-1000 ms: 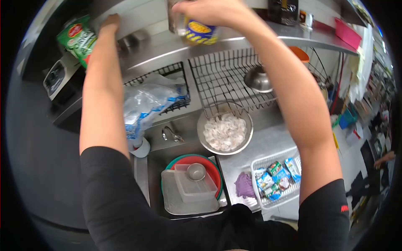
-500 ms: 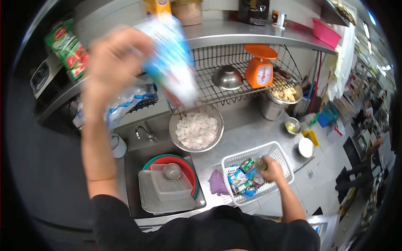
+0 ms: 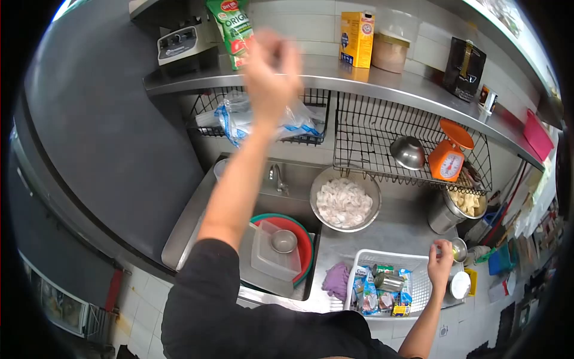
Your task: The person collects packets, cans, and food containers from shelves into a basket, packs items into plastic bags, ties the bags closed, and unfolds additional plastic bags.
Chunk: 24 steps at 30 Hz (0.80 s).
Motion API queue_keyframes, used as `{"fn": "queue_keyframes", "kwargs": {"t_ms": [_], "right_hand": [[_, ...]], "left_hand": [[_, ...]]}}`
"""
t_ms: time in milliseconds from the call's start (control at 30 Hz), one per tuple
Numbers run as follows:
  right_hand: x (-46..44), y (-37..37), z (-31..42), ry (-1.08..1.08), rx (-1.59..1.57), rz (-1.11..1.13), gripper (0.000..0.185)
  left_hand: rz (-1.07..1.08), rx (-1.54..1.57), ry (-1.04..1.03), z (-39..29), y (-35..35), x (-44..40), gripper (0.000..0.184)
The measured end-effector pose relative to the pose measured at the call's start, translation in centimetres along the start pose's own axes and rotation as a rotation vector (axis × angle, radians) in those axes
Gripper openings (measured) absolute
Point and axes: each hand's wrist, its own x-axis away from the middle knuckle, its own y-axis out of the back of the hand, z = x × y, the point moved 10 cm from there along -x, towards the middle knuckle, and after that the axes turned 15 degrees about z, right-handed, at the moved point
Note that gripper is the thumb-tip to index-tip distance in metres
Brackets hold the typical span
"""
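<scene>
My left hand (image 3: pixel 272 75) is raised in front of the upper shelf, blurred, its fingers apart and nothing seen in them. Nearest it is a green Del Monte pouch (image 3: pixel 230 27); I cannot tell whether they touch. My right hand (image 3: pixel 440 260) is over the right rim of a white plastic basket (image 3: pixel 421 278), fingers loosely apart with nothing visible in them. Inside the basket a metal can (image 3: pixel 389 282) lies on its side among several blue packets (image 3: pixel 368 293) and a green can (image 3: pixel 382 268).
A steel bowl of pale, whitish food pieces (image 3: pixel 345 203) stands beside the sink. The sink holds red and green basins (image 3: pixel 306 248) and plastic tubs. An orange scale (image 3: pixel 446 161) and steel bowl (image 3: pixel 408 152) sit on the wire rack. A purple cloth (image 3: pixel 336 281) lies beside the basket.
The blue-white packet has left my left hand, which is now by the green pouch. My right hand has let go of the can and moved to the basket's right side. The view has turned left.
</scene>
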Motion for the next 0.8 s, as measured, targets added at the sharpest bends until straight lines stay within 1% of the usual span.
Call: {"fn": "queue_keyframes", "kwargs": {"t_ms": [33, 67, 133, 167, 200, 233, 267, 300, 367, 400, 433, 467, 500, 533, 567, 600, 633, 667, 700, 733, 767, 800], "right_hand": [[-0.1, 0.1, 1.4, 0.043, 0.005, -0.021, 0.013], [-0.2, -0.1, 2.3, 0.043, -0.003, -0.023, 0.013], [-0.6, -1.0, 4.4, 0.076, -0.069, 0.017, 0.012], [-0.6, -1.6, 5.2, 0.112, -0.084, 0.023, 0.013], [-0.6, -1.9, 5.5, 0.105, -0.092, 0.022, 0.013], [-0.3, -2.5, 6.3, 0.144, -0.069, 0.039, 0.013], [0.0, -3.0, 6.9, 0.182, -0.047, 0.055, 0.013], [0.3, -3.1, 7.0, 0.182, -0.066, 0.045, 0.011], [0.7, -2.8, 6.9, 0.185, -0.079, 0.05, 0.01], [1.0, -2.7, 6.7, 0.193, -0.078, 0.068, 0.01], [0.9, -2.5, 5.9, 0.17, -0.092, 0.069, 0.012], [1.2, -1.1, 7.2, 0.259, -0.018, 0.016, 0.009], [1.3, 0.0, 7.3, 0.233, -0.037, -0.015, 0.007], [1.3, 0.8, 7.4, 0.254, -0.013, -0.04, 0.007], [1.9, 1.9, 7.2, 0.239, -0.061, -0.086, 0.006], [2.2, 2.6, 6.5, 0.202, -0.12, -0.075, 0.009], [2.7, 2.8, 5.8, 0.147, -0.262, -0.034, 0.017], [3.1, 2.7, 4.7, 0.14, -0.453, -0.034, 0.029], [3.3, 2.2, 4.4, 0.09, -0.632, 0.059, 0.043], [3.7, 1.5, 4.3, 0.135, -0.795, 0.152, 0.061], [4.1, 0.7, 4.0, 0.12, -0.91, 0.208, 0.069], [4.6, -0.4, 3.6, 0.118, -1.028, 0.269, 0.077]], "left_hand": [[-0.237, -0.308, -0.037, 2.8, 3.7, -4.2, 0.055], [-0.359, -0.601, 0.052, 6.7, 5.6, -7.7, 0.074], [-0.293, -0.474, 0.487, 16.3, 7.2, -10.9, 0.074], [-0.286, -0.477, 0.484, 19.0, 7.6, -11.1, 0.074], [-0.12, -0.347, 0.499, 22.7, 6.5, -11.4, 0.073], [0.049, -0.218, 0.512, 23.8, 4.7, -11.5, 0.072], [0.063, -0.222, 0.508, 24.0, 4.2, -11.3, 0.072], [0.051, 0.047, 0.484, 23.2, 3.3, -10.6, 0.067], [0.083, 0.456, 0.386, 19.1, 1.0, -10.0, 0.051], [0.105, 0.594, 0.282, 17.6, -0.1, -10.0, 0.048], [0.098, 0.596, 0.203, 15.3, -0.5, -9.7, 0.049], [0.16, 0.563, 0.155, 11.9, -1.4, -8.7, 0.047], [0.24, 0.609, 0.117, 7.4, -3.1, -6.6, 0.04], [0.318, 0.738, 0.228, 5.0, -5.3, -3.8, 0.031], [0.449, 0.844, 0.219, 2.9, -7.9, -1.1, 0.025], [0.591, 0.972, 0.272, 0.8, -10.6, 2.9, 0.024], [0.696, 1.114, 0.359, -2.2, -13.4, 7.7, 0.026], [0.769, 1.144, 0.448, -4.9, -16.3, 12.6, 0.029], [0.746, 1.253, 0.511, -7.1, -18.8, 17.3, 0.031], [0.753, 1.086, 0.561, -9.4, -20.5, 22.1, 0.035], [0.912, 0.986, 0.813, -10.8, -23.4, 27.4, 0.039], [0.964, 0.91, 0.83, -13.0, -25.3, 31.4, 0.041]]}}
